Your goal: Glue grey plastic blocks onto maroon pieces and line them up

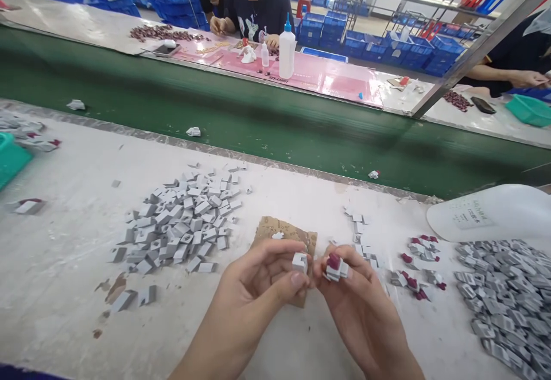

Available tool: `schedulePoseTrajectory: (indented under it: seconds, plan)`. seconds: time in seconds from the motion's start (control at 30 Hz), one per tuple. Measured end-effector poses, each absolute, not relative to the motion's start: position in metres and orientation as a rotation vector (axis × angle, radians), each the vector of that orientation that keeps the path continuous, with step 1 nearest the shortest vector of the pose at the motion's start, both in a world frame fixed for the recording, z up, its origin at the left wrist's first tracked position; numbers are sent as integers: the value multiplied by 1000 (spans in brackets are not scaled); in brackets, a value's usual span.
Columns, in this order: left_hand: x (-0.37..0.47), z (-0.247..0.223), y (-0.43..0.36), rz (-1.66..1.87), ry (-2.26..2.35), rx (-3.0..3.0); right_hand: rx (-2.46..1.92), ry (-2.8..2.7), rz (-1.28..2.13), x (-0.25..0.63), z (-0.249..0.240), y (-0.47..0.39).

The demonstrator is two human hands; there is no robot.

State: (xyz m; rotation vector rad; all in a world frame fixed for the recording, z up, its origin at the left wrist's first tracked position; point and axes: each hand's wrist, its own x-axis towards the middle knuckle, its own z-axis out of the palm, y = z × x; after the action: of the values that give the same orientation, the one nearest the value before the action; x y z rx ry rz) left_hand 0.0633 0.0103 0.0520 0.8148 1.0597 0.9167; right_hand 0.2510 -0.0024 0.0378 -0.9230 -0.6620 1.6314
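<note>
Between thumb and fingers, my left hand (253,288) pinches a small grey plastic block (300,262) with a notch in its face. Close beside it, my right hand (361,294) grips a grey plastic piece with a dark red part (334,262) on it. The two pieces are a short gap apart. Beneath my hands lies a piece of brown cardboard (286,231) with a white blob on it. A heap of loose grey blocks (185,219) spreads to the left. Several grey and dark red pieces (415,279) lie to the right of my right hand.
A white bottle (486,213) lies on its side at the right, behind a big pile of grey parts (508,299). A green conveyor belt (258,133) runs beyond my table, carrying a few pieces. Across it, a person (258,12) works near an upright glue bottle (287,53).
</note>
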Motion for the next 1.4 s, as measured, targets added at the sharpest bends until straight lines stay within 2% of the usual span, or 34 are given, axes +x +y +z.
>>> schedulePoseTrajectory:
  seconds: [0.2, 0.63, 0.93, 1.07, 1.23, 1.4]
  plan:
    - [64, 47, 13, 894, 1090, 871, -1061, -761, 1424, 252, 30, -6]
    - [66, 50, 20, 844, 1109, 945, -1149, -1002, 1365, 251, 39, -7]
    - [56, 54, 30, 667, 1146, 1215, -1202, -1141, 1411, 258, 37, 0]
    - [65, 58, 67, 627, 1115, 1466, -1297, -1319, 1384, 273, 44, 34]
    - [100, 39, 163, 753, 1443, 1739, -1796, -1542, 697, 304, 41, 132]
    - [143, 12, 245, 675, 1578, 1791, -1899, -1665, 571, 317, 21, 218]
